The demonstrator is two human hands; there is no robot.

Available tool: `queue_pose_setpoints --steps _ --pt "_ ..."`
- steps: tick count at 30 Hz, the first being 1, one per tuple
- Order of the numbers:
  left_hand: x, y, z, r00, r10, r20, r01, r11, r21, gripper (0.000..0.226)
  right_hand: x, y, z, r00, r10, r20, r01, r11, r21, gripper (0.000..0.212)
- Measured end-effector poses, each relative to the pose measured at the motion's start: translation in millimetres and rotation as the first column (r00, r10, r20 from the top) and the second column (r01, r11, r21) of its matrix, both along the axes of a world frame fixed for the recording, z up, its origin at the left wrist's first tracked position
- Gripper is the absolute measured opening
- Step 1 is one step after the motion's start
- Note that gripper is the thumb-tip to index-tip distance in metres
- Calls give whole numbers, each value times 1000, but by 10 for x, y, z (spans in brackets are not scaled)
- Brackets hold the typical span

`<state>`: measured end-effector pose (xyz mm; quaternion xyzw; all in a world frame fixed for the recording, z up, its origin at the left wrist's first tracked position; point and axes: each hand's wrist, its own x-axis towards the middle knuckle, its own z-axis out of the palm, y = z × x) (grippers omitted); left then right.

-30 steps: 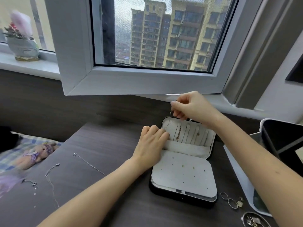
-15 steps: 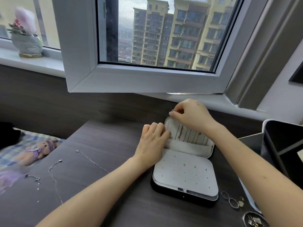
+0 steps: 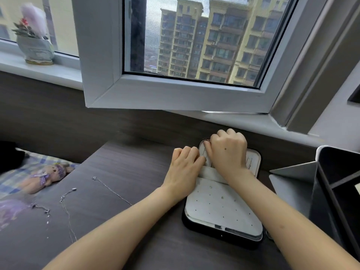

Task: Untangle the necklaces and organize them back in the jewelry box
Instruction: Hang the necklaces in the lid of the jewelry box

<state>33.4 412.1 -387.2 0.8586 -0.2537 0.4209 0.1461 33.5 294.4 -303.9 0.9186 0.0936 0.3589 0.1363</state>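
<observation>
A black jewelry box (image 3: 224,211) with a white lining lies open on the dark desk. My left hand (image 3: 183,170) rests on the left edge of its lid pocket, fingers bent and pressing down. My right hand (image 3: 228,152) covers the lid with its fingers curled. It pinches the end of a thin necklace (image 3: 206,141) at the lid's top left corner. Most of the lid and its hung chains are hidden under that hand. Three loose silver chains lie on the desk to the left: a long chain (image 3: 109,188), a second chain (image 3: 67,193) and a short chain (image 3: 41,208).
A black organizer (image 3: 339,184) with a grey flap stands at the right. The open window sash (image 3: 175,98) overhangs the back of the desk. A plush bear (image 3: 46,176) lies on checked fabric at the left. A flower pot (image 3: 36,47) sits on the sill.
My right hand has come down from above the lid's top edge onto the lid, bringing the pinched necklace with it. My left hand has stayed on the box's left edge.
</observation>
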Motion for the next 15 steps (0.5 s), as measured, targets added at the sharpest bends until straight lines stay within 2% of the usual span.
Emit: queue_pose_setpoints --steps 5,7,10,13,15 --pt "6 5 -14 1000 -7 1 7 1000 -1 40 45 1 23 993 -44 107 34 995 89 39" --pt "6 4 -19 1000 -2 3 2 1000 2 40 77 -18 74 994 -72 83 58 985 162 38" --pt "11 7 -26 1000 1 4 -1 1000 6 40 122 -109 184 984 -56 -170 115 925 363 41" --pt "11 9 -29 1000 0 -3 0 1000 8 40 180 -234 245 902 154 -403 141 778 612 37" --pt "15 10 -30 1000 -3 -6 3 1000 7 40 207 -286 220 850 199 -488 163 781 603 38"
